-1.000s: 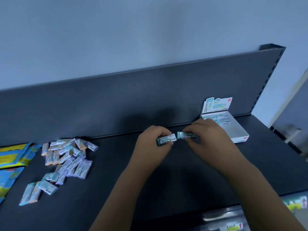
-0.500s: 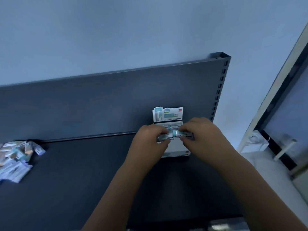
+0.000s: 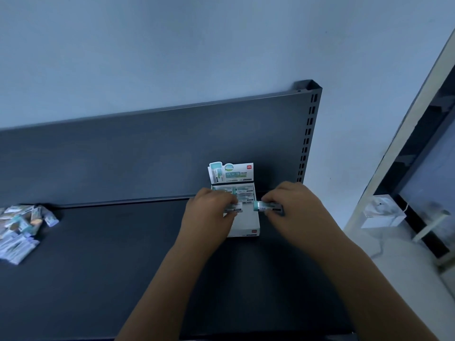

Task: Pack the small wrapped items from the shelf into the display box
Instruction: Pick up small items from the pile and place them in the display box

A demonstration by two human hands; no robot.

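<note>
Hands with wrapped items over display box

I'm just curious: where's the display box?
Head view: the display box sits right of centre on the dark shelf, partly behind the left hand, beside the right hand.

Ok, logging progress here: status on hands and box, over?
Left hand grips one wrapped item over the display box. Right hand grips a second wrapped item at its right edge. Box partly filled; loose pile far left. Nothing blocking.
</note>
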